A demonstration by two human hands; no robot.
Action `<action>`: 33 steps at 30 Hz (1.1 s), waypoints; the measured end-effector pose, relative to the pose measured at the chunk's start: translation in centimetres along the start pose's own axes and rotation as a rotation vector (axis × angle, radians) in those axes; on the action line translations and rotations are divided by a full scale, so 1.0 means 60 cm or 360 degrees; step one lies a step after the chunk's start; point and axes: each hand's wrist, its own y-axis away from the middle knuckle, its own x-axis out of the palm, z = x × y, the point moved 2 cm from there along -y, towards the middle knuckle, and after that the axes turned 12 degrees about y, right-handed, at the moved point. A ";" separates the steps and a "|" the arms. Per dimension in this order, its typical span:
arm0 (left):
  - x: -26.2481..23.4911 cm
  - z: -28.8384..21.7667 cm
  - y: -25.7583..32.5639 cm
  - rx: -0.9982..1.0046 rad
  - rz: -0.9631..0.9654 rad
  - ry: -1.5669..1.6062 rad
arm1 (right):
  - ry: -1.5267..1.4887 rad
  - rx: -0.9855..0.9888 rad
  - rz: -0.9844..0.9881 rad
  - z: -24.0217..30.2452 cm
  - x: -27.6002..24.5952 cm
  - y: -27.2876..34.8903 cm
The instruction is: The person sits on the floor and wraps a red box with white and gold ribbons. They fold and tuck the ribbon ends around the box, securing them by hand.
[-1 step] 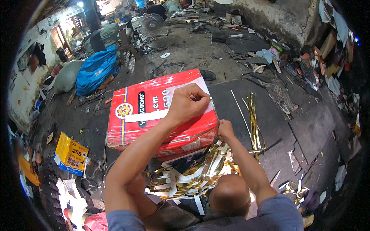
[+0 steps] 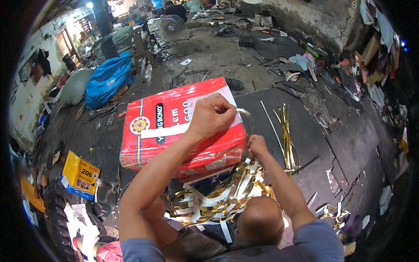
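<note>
A big red carton with a white band lies on the dark floor in front of me. My left hand rests on its top near the right edge, fingers pinched on the end of a thin gold foil strip. The strip arcs over the carton's corner down to my right hand, which grips it beside the carton's right side. A loose heap of gold and white foil strips lies below the carton, by my bent knee.
Straight gold strips lie on the dark mat to the right. A yellow box sits at the left, a blue tarp bundle and a fan farther back. Footwear and scraps crowd the right wall.
</note>
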 end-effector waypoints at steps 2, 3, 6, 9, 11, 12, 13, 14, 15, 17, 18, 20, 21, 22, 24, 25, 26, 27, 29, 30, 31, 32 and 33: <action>0.006 0.000 0.002 0.0000 -0.0010 0.0051 | -0.0033 -0.0003 -0.0230 -0.016 -0.103 -0.036; 0.006 -0.004 -0.009 0.0041 -0.0014 0.0068 | 0.0054 -0.0026 -0.0617 -0.007 -0.175 -0.060; -0.017 -0.007 -0.003 0.0114 -0.0085 -0.0015 | -0.0061 -0.0769 -0.1367 0.205 -0.268 -0.028; 0.000 -0.008 -0.004 -0.0023 -0.0057 0.0029 | 0.0061 -0.0958 -0.0628 0.387 -0.210 0.058; 0.000 -0.007 -0.002 0.0034 -0.0086 0.0011 | 0.0788 -0.0638 -0.0484 0.458 -0.152 0.081; -0.001 -0.005 -0.002 0.0065 -0.0101 0.0001 | 0.0837 -0.0628 -0.0464 0.466 -0.131 0.080; -0.002 -0.004 -0.003 0.0087 -0.0090 0.0016 | 0.0892 -0.0615 -0.0448 0.468 -0.113 0.078; -0.003 -0.001 -0.006 0.0109 -0.0080 0.0030 | 0.0946 -0.0602 -0.0431 0.464 -0.102 0.072; -0.008 0.003 -0.005 0.0119 -0.0073 0.0027 | 0.0799 -0.0651 -0.0397 0.448 -0.090 0.052; -0.003 0.000 -0.007 0.0083 -0.0066 -0.0004 | 0.0534 -0.0703 -0.0348 0.404 -0.084 0.018; -0.001 -0.003 -0.007 0.0063 -0.0066 -0.0022 | 0.0407 -0.0676 -0.0287 0.397 -0.078 0.018; -0.008 -0.002 -0.007 0.0040 -0.0016 0.0005 | 0.0153 -0.0617 -0.0170 0.384 -0.065 0.018; -0.010 -0.002 -0.007 0.0032 0.0014 0.0011 | 0.0211 -0.0666 -0.0201 0.365 -0.056 0.009; -0.007 -0.002 -0.009 0.0087 0.0010 0.0023 | 0.0280 -0.0723 -0.0246 0.345 -0.049 -0.004; -0.007 0.012 -0.008 -0.0026 0.0002 0.0075 | 0.0163 -0.0626 -0.0232 0.312 -0.033 -0.006; -0.005 0.012 -0.009 -0.0079 -0.0002 0.0106 | 0.0126 -0.0595 -0.0224 0.291 -0.025 -0.010; -0.005 0.010 -0.011 -0.0039 -0.0009 0.0083 | 0.0088 -0.0564 -0.0215 0.266 -0.013 -0.020; -0.005 0.005 -0.012 -0.0008 -0.0017 0.0064 | 0.0053 -0.0526 -0.0201 0.243 -0.002 -0.028; -0.013 0.003 -0.010 0.0035 -0.0016 0.0010 | -0.0017 -0.0434 -0.0076 0.210 0.023 -0.026; -0.017 0.004 -0.009 0.0053 -0.0003 -0.0009 | -0.0039 -0.0420 -0.0026 0.175 0.044 -0.032; -0.019 0.008 -0.009 0.0073 0.0013 -0.0020 | -0.0056 -0.0401 0.0017 0.132 0.062 -0.039; -0.025 0.010 -0.008 0.0006 -0.0033 -0.0005 | 0.0104 -0.0583 -0.0019 0.097 0.084 -0.045; -0.022 0.012 -0.005 -0.0062 -0.0077 0.0025 | 0.0272 -0.0757 -0.0064 0.044 0.104 -0.051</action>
